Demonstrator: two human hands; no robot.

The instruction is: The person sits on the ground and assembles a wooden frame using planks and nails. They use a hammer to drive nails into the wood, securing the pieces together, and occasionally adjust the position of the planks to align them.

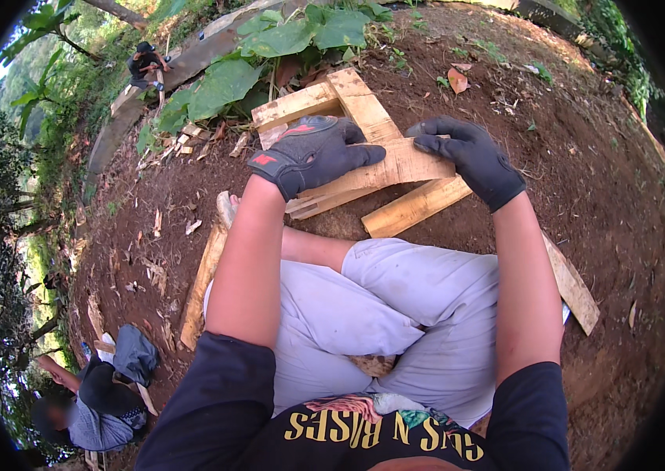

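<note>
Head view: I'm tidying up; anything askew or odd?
Small wood offcuts lie scattered, not stacked, on the soil beside large green leaves; they look untidy. The board in the left hand shows no clear damage.

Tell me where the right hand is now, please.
In the head view, the right hand is in the upper middle, right of the left hand, at the right end of a board.
</note>
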